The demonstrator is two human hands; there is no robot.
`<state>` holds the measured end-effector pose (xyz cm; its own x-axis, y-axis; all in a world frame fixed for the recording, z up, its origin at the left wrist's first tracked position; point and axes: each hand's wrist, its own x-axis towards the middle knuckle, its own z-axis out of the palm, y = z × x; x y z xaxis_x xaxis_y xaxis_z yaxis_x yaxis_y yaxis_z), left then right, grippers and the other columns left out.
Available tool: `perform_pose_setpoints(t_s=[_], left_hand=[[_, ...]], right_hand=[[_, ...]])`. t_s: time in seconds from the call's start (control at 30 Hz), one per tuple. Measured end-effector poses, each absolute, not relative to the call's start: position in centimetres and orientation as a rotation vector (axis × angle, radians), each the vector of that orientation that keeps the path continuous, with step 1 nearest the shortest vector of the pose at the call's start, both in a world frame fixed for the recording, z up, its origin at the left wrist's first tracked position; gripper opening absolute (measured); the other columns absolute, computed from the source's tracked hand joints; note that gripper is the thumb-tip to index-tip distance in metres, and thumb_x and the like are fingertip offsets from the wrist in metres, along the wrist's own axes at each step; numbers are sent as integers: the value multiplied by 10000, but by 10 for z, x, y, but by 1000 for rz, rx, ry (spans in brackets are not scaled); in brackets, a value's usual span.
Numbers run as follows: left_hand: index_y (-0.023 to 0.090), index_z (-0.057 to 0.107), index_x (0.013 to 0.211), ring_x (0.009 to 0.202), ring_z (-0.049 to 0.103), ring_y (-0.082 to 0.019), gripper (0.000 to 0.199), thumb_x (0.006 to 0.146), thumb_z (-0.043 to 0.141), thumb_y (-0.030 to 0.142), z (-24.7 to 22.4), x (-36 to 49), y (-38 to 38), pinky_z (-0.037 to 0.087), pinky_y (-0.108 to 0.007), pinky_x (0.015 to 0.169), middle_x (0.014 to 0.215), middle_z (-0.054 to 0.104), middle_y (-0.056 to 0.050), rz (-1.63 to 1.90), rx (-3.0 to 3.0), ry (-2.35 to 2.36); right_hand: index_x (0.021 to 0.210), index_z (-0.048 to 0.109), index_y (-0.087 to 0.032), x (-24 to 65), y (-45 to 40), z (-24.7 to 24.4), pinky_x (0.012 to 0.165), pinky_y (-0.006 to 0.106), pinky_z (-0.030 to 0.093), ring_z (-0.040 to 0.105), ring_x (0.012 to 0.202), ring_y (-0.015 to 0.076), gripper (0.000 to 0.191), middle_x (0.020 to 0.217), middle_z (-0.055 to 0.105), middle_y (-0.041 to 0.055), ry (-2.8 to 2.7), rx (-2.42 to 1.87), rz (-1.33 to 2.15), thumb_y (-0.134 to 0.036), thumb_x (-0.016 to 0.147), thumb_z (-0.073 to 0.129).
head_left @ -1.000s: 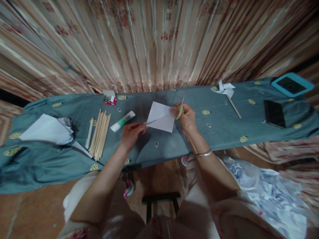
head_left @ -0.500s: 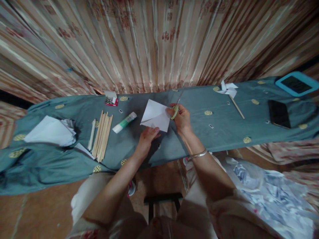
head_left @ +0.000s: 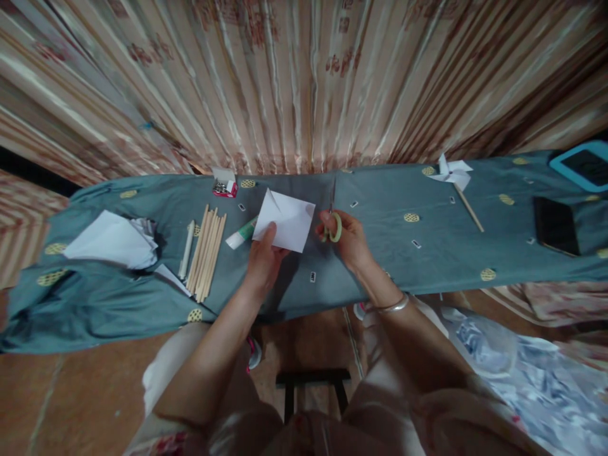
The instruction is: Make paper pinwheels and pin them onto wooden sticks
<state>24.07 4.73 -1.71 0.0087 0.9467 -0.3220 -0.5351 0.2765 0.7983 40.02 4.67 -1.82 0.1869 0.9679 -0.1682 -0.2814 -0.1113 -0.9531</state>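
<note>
My left hand [head_left: 266,263] pinches a square of white paper [head_left: 289,221] near its lower left corner, thumb on top. A slit runs inward from the paper's upper left corner. In my right hand [head_left: 351,244] are scissors [head_left: 336,227] with pale green handles; their blades point away from me, a little right of the paper and apart from it. A glue stick [head_left: 241,234] with a green label lies partly hidden under the paper and my left hand.
Wooden sticks [head_left: 208,253], a white pen-like stick [head_left: 187,250], a paper stack [head_left: 111,240] and a small red box [head_left: 225,185] of metal bits lie left. Rightward are a paper pinwheel [head_left: 453,174] on a stick, a dark phone [head_left: 555,225] and a blue-framed tablet [head_left: 584,166].
My left hand has taken the paper leftward and turned it, now over part of the glue stick. The scissors in my right hand have come away from the paper. The view has shifted slightly.
</note>
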Motion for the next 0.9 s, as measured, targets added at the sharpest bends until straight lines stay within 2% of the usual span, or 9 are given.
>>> perform_pose_setpoints(t_s=[0.17,0.3,0.53,0.77,0.9], left_hand=[[233,649,964,974,698,-174,127,873,652,321,-12,225,59,564,-267,739,1047,747,-19,1251,460,993],[211,651,997,956,706,-195,176,892,637,351,-13,220,63,571,-292,747,988,756,-37,1237,446,995],[190,639,981,733,699,-155,129,929,569,284,-12,229,61,564,-274,671,859,733,-19,1222,416,969],[194,652,974,852,723,-184,148,931,581,316,-11,235,60,577,-277,740,885,747,-41,1209,439,984],[183,655,976,829,725,-173,145,926,583,299,-13,234,59,576,-262,730,857,749,-35,1209,451,968]], right_hand=[[844,667,-173,403,24,-19,504,211,420,588,545,98,590,647,690,8,-977,-1188,1550,-704,610,772],[873,680,-184,402,6,-22,553,234,473,609,575,114,555,674,700,8,-1123,-1143,1755,-673,630,783],[860,680,-184,399,-5,-28,548,226,467,589,552,104,508,644,676,-14,-1186,-1137,1857,-625,637,796],[833,689,-184,398,-3,-27,554,221,472,594,556,101,544,624,671,-19,-1130,-1171,1893,-639,570,827],[811,688,-182,398,-1,-28,544,221,472,583,538,95,539,608,659,-26,-1125,-1153,1896,-640,564,830]])
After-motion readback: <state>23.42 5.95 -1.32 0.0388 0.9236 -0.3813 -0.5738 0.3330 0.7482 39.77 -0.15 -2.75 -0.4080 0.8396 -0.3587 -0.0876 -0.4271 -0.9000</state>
